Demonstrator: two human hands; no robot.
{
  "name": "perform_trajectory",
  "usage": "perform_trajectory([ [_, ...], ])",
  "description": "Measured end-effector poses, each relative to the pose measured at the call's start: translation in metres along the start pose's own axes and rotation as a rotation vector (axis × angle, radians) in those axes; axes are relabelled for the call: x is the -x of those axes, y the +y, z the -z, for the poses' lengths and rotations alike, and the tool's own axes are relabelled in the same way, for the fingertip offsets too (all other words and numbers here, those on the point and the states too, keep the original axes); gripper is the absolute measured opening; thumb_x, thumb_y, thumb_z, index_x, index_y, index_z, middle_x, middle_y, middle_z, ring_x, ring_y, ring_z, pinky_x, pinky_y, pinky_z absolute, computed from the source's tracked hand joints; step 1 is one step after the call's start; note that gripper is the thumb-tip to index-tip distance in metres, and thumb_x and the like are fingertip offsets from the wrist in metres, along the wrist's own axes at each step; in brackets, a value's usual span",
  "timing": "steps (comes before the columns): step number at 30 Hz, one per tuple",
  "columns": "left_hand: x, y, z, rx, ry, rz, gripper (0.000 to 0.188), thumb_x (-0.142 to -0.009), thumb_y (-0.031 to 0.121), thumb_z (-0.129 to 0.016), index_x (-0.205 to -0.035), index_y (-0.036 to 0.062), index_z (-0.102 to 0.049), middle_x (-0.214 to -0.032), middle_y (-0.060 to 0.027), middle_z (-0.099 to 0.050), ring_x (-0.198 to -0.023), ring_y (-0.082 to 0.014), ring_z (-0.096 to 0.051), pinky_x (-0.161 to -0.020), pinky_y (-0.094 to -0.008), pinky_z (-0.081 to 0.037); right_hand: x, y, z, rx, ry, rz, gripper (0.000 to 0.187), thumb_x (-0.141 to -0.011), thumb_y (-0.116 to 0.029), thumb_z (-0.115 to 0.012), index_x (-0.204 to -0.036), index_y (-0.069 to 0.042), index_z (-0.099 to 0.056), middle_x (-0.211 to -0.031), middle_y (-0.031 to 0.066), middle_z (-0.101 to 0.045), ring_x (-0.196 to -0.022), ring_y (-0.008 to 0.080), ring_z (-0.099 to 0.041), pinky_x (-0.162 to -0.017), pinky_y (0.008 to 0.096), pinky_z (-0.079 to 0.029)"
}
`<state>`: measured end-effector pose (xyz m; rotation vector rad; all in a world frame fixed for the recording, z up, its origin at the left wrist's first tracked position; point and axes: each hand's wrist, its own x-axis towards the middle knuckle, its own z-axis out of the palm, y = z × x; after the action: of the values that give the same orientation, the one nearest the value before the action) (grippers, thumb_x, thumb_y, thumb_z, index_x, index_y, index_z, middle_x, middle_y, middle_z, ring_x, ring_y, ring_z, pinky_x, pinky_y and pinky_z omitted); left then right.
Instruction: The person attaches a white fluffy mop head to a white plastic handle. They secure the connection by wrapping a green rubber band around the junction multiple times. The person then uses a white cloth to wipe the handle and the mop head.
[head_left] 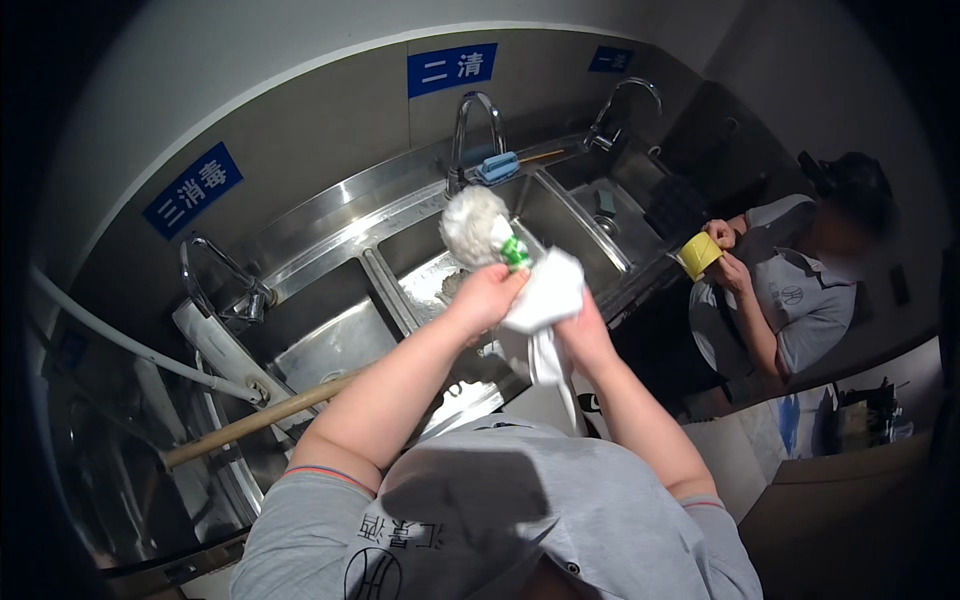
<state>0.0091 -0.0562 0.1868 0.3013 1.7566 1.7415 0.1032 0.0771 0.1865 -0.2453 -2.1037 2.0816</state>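
Observation:
Over the middle sink point(415, 270), both my hands are raised close together. My left hand point(485, 300) is closed, its thumb pressed at the green part of a fluffy white duster point(474, 226) with a round head. Pointing away from me, the duster's head hangs above the basin. My right hand point(588, 333) is closed on a white cloth point(547, 292), bunched up beside the duster's green part. A loose end of the cloth hangs below my hands. Whether the cloth wraps round a handle is hidden.
Sinks with curved taps point(478, 110) line the wall. A blue brush point(497, 167) lies behind the middle sink; a green sponge point(606, 203) sits in the right one. A wooden pole point(260, 418) crosses at left. At right, a co-worker point(800, 270) holds a yellow roll point(699, 256).

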Motion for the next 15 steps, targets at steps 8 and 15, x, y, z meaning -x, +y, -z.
perform_trajectory([
  [8,0.010,-0.007,0.012,0.261,-0.046,-0.053,0.028,-0.092,0.027,-0.043,-0.098,0.0034,-0.056,-0.085,-0.0023,-0.061,-0.073,-0.0090,-0.055,-0.065,-0.0228,-0.044,-0.007,0.005,-0.012,-0.034,-0.199,-0.246,0.050,-0.069,-0.006,-0.068,-0.113,-0.004,-0.046,-0.106,0.0055,-0.056,-0.097,0.0144,-0.052,-0.085,0.0293,-0.041],
  [15,0.091,-0.073,0.016,-0.334,-0.181,-0.046,0.035,-0.089,0.021,-0.046,-0.120,0.0066,-0.047,-0.083,-0.0032,-0.056,-0.081,-0.0127,-0.052,-0.075,-0.0276,-0.042,-0.027,0.005,0.007,-0.108,-0.064,-0.186,0.043,-0.068,-0.002,-0.064,-0.109,-0.003,-0.050,-0.102,0.0046,-0.057,-0.095,0.0157,-0.054,-0.086,0.0299,-0.040],
])
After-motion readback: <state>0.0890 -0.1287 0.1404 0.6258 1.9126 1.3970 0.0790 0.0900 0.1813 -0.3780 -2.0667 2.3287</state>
